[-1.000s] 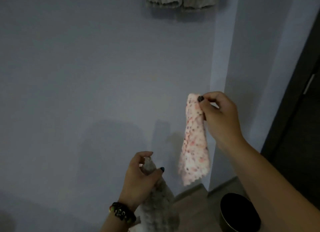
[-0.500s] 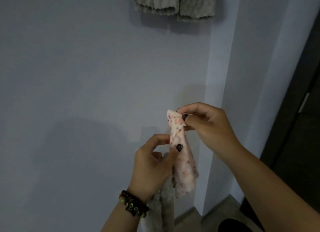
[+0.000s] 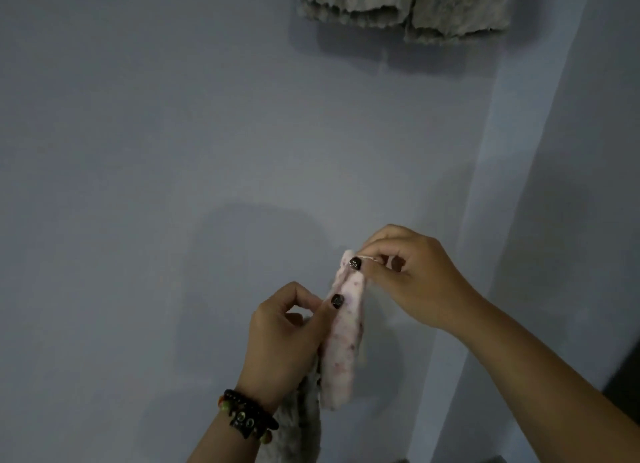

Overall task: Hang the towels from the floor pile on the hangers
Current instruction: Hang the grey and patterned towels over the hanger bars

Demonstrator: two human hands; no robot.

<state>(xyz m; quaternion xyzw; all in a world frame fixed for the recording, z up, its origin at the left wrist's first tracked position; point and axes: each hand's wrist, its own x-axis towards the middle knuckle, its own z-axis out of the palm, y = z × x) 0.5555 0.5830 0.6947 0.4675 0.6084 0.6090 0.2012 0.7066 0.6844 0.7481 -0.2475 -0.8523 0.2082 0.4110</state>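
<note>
Pinching the top corner of the small pink speckled towel between thumb and forefinger, the right hand also seems to have a thin pale loop or thread caught at its fingertips; too fine to confirm. Left hand grip: thumb pressed on the pink towel partway down its length, fingers curled behind, and the same hand holds a grey fluffy towel that hangs below the wrist beside a beaded bracelet. The pink towel hangs narrow and bunched between the two hands, in the air in front of a blue-grey wall. Higher on the wall, two grey towels already hang; their hangers are out of frame, and no free hanger is visible. Floor pile not in view. Judgement: step in hand is finding the hanging loop on the pink towel. Risks: the left hand carries two cloths, so loosening the thumb to reposition could drop the grey towel; the loop, if that is what it is, looks thin and could slip from a fingertip pinch on the reach upward; dim light makes locating it harder.
</note>
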